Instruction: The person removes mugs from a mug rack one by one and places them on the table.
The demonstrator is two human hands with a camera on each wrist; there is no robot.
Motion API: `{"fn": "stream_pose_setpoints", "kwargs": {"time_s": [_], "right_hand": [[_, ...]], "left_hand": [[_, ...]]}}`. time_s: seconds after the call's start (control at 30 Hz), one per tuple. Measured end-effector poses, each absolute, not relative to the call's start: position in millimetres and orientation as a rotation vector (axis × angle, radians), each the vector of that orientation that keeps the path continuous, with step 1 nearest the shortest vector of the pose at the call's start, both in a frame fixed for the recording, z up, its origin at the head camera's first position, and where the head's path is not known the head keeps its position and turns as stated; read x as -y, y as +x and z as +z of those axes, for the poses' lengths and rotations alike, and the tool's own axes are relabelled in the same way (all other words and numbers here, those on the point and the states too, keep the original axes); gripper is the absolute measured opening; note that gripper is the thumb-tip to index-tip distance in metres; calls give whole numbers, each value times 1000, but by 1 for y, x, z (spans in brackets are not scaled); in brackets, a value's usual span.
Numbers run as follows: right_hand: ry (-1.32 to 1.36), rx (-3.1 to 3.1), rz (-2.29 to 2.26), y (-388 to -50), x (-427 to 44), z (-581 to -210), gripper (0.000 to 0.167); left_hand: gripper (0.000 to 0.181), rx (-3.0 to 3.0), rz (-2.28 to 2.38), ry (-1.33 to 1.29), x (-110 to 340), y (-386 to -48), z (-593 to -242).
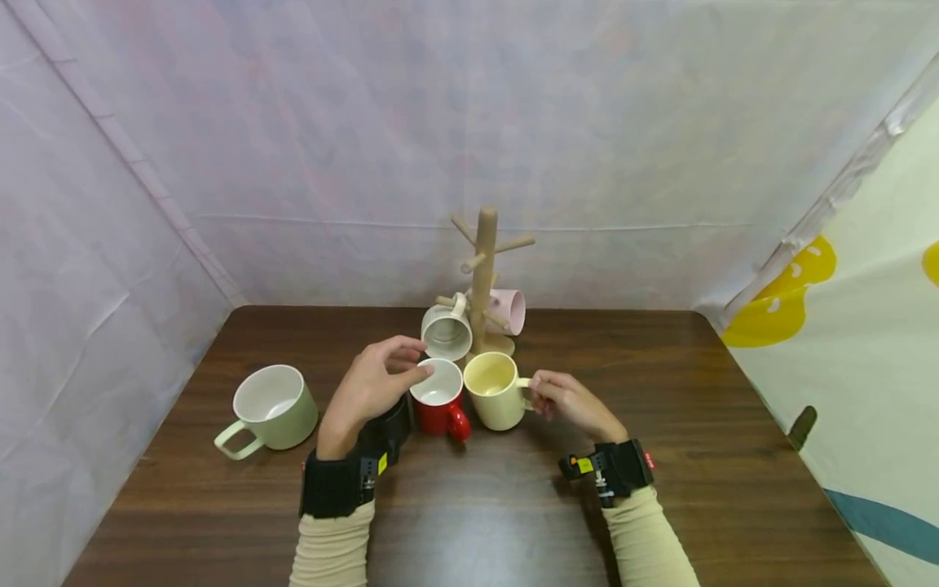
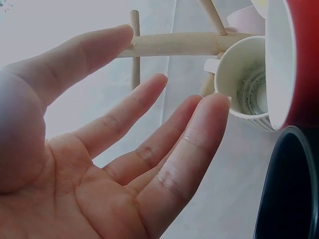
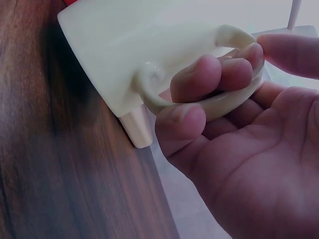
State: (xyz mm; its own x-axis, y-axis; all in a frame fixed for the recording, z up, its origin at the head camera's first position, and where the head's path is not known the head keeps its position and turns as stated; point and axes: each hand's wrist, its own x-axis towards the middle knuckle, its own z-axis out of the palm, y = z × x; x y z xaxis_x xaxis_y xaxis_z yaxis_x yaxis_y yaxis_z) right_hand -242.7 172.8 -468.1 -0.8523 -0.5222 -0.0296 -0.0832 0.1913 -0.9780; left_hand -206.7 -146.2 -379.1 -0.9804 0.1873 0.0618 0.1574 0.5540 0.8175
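Observation:
My right hand (image 1: pixel 575 405) grips the handle of a pale yellow mug (image 1: pixel 497 403); in the right wrist view several fingers curl through the handle (image 3: pixel 227 104). Beside it stands a red mug (image 1: pixel 433 417) with a white inside, its handle facing me. My left hand (image 1: pixel 367 387) hovers at the red mug's left rim, fingers loosely spread and nothing held; the left wrist view shows its bare palm (image 2: pixel 84 189). Whether a fingertip touches that rim I cannot tell. A black mug (image 2: pixel 294 189) sits under the left hand, mostly hidden from the head view.
Behind the mugs rises a wooden mug tree (image 1: pixel 484 269) with bare upper pegs. A ribbed white mug (image 1: pixel 446 336) and a pink mug (image 1: pixel 508 311) hang on its lower pegs. A wide light green mug (image 1: pixel 275 412) stands left on the brown table (image 1: pixel 499 522).

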Motion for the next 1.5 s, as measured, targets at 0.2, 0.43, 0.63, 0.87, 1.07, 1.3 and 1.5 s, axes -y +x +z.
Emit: {"fn": "stream_pose_setpoints", "kwargs": {"time_s": [0.2,0.43,0.63,0.87,1.07,1.3,1.5], "right_hand": [[-597,-2089,-1684,-244,-177,-469,32],[-686,-1994,-1679,-247,-185,-473,33],[-703,-1901,-1680,-248,-192,-477,34],[-686,-1850,-1681,-248,-194,-477,36],[-699,-1774,-1693,-249,-197,-478,34],[-725,-1701,-1699,-251,-200,-483,32],[-745,-1640,-1695,-251,-202,-485,30]], "left_hand": [[38,-2739,1429,313,146,-208,-379],[38,-2721,1431,307,145,-208,-380],[38,-2712,1428,285,144,-209,-382],[39,-2705,1408,270,143,-208,-382],[38,-2714,1413,290,143,-209,-382],[37,-2715,1417,290,143,-208,-382],[37,-2712,1424,292,143,-206,-382]]}}
